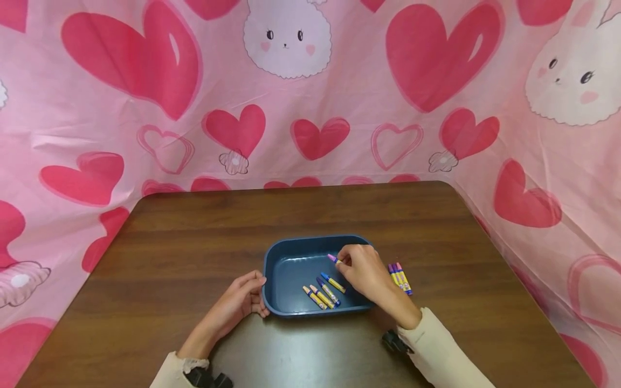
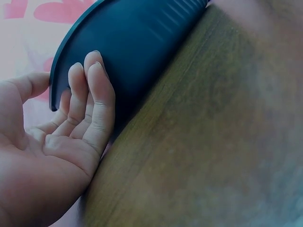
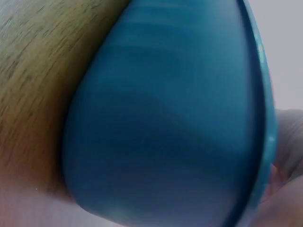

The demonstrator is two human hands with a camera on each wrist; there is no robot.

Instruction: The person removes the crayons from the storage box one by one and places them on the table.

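Observation:
A dark blue rectangular tray [image 1: 291, 250] sits on the table. My left hand [image 1: 241, 295] holds its left end; in the left wrist view the thumb is at the rim [image 2: 53, 80] and the fingers lie along the outer wall. Over the tray's right part, my right hand [image 1: 361, 269] pinches a pinkish-purple crayon [image 1: 332, 258]. Inside lie a blue-tipped crayon [image 1: 333, 282], a dark purple-tipped crayon [image 1: 328, 291] and two peach-tipped ones, all in yellow wrappers. In the right wrist view the tray's outer wall [image 3: 161, 118] hides most of the right hand.
Several pink- and purple-tipped crayons [image 1: 400, 278] lie side by side on the brown wooden table [image 1: 213, 226], just right of the tray near my right wrist. A pink heart-patterned cloth [image 1: 281, 134] hangs behind and beside the table.

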